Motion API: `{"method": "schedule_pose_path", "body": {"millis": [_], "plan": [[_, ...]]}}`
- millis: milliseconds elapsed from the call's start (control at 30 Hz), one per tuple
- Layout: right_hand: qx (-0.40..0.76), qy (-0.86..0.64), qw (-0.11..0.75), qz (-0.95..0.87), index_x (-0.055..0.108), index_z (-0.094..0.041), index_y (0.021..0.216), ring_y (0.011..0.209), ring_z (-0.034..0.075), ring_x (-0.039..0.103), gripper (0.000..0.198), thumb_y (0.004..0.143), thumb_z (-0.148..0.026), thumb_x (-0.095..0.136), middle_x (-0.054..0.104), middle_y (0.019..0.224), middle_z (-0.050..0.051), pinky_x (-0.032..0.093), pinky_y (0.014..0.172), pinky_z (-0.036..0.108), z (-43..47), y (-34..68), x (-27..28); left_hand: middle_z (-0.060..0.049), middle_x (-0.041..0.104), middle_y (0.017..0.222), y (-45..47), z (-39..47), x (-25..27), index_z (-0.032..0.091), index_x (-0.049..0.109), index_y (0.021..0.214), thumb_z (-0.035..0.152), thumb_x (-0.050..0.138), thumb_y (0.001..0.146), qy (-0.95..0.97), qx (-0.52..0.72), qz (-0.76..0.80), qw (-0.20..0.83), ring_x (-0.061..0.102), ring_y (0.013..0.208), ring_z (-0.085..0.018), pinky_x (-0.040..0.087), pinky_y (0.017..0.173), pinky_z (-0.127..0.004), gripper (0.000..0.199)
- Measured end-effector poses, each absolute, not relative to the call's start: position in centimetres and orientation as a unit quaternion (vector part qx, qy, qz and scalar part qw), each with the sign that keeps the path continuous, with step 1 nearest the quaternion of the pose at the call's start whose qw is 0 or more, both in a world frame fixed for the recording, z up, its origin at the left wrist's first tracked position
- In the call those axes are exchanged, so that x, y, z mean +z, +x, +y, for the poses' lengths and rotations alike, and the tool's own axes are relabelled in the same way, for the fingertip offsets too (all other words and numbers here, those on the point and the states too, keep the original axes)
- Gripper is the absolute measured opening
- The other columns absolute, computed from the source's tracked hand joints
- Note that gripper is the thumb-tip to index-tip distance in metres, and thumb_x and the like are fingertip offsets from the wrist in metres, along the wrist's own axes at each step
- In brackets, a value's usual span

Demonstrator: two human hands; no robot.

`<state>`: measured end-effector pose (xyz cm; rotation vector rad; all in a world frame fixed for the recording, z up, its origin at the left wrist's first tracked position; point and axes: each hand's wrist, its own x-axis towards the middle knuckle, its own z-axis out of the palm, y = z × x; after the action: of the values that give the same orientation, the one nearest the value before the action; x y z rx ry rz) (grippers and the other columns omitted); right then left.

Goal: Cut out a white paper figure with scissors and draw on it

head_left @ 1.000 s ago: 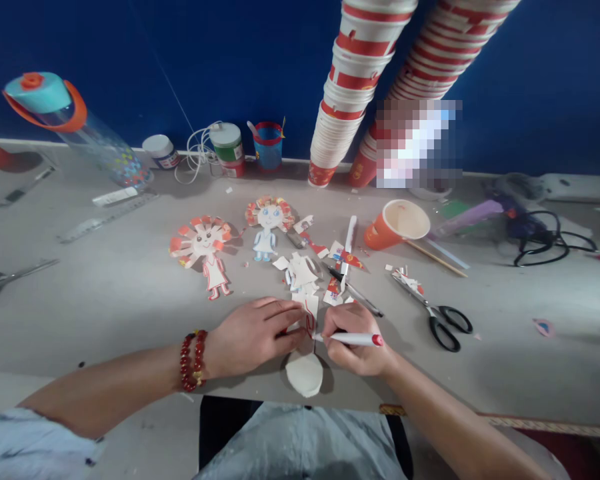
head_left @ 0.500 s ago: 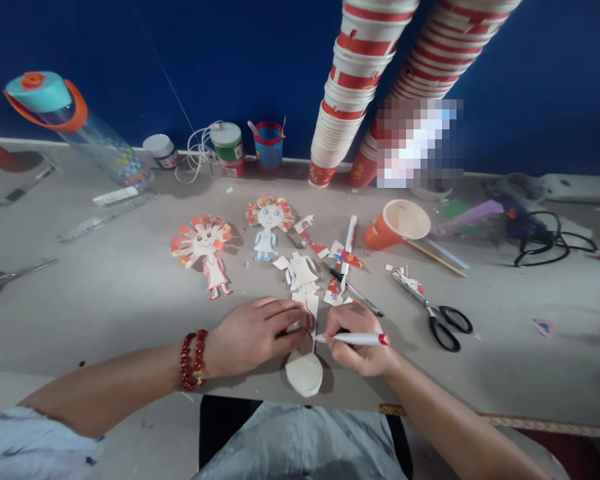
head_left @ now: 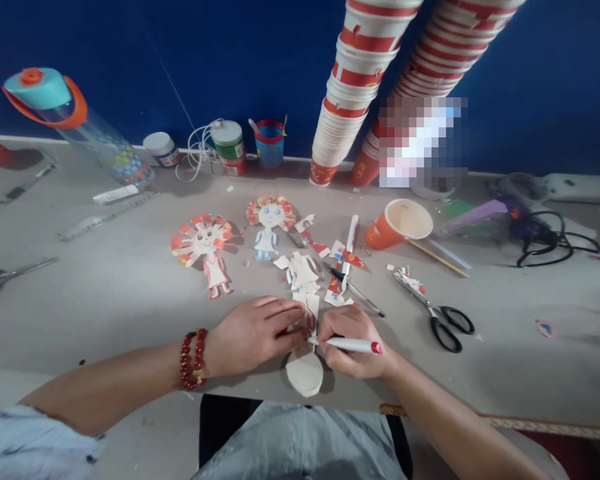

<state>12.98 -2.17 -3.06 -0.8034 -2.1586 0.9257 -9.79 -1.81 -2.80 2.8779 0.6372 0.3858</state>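
Note:
In the head view, my right hand (head_left: 353, 323) grips a white marker with a red end (head_left: 355, 345). The marker's tip touches a white piece of paper (head_left: 313, 304) that has wavy red lines on it. My left hand (head_left: 260, 328) lies flat over the left part of this paper, fingers stretched out and pressing it to the table. A cream-white disc (head_left: 305, 375) lies at the table edge below the paper; the fingers partly hide how they meet. Beyond my hands are two paper dolls, one outlined in red (head_left: 215, 270) and one in blue (head_left: 266, 237).
Paper scraps (head_left: 303, 272), a black pen (head_left: 360, 298) and another white marker (head_left: 351, 237) lie ahead. Black-handled scissors (head_left: 443, 323) and an orange paper cup (head_left: 380, 227) are to the right. Tall cup stacks (head_left: 340, 120) and a clear bottle (head_left: 100, 143) stand at the back.
The marker in my right hand has shifted slightly left, its tip now closer to my left fingertips and its red end a little lower. My left hand has stayed in place.

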Motion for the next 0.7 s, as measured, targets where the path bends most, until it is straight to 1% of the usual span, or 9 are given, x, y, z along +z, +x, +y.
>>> {"method": "schedule_pose_path", "body": {"millis": [233, 467, 700], "plan": [[0.349, -0.312, 0.324, -0.822, 0.045, -0.024, 0.065, 0.046, 0.012, 0.046, 0.011, 0.066, -0.013, 0.046, 0.051, 0.052, -0.004, 0.036, 0.050, 0.023, -2.24, 12.91, -3.26, -0.009, 0.061, 0.124, -9.92, -1.79, -2.78, 0.021, 0.062, 0.112, 0.024, 0.049, 0.096, 0.966, 0.121, 0.210, 0.092, 0.051, 0.120, -0.024, 0.046, 0.096, -0.040, 0.022], [0.358, -0.320, 0.315, -0.818, 0.046, -0.023, 0.064, 0.047, 0.013, 0.047, 0.010, 0.064, -0.013, 0.046, 0.054, 0.052, -0.003, 0.037, 0.051, 0.024, -2.33, 13.14, -3.40, -0.007, 0.060, 0.127, -9.91, -1.85, -2.70, 0.021, 0.061, 0.117, 0.024, 0.046, 0.097, 0.967, 0.110, 0.213, 0.088, 0.050, 0.121, -0.024, 0.045, 0.098, -0.039, 0.025], [0.367, -0.324, 0.320, -0.811, 0.046, -0.023, 0.063, 0.045, 0.012, 0.046, 0.009, 0.065, -0.014, 0.046, 0.054, 0.051, -0.003, 0.036, 0.050, 0.023, -2.26, 13.15, -3.17, -0.009, 0.059, 0.129, -10.02, -1.82, -2.75, 0.021, 0.059, 0.120, 0.023, 0.048, 0.096, 0.968, 0.117, 0.207, 0.085, 0.050, 0.122, -0.025, 0.045, 0.097, -0.040, 0.027]]}}
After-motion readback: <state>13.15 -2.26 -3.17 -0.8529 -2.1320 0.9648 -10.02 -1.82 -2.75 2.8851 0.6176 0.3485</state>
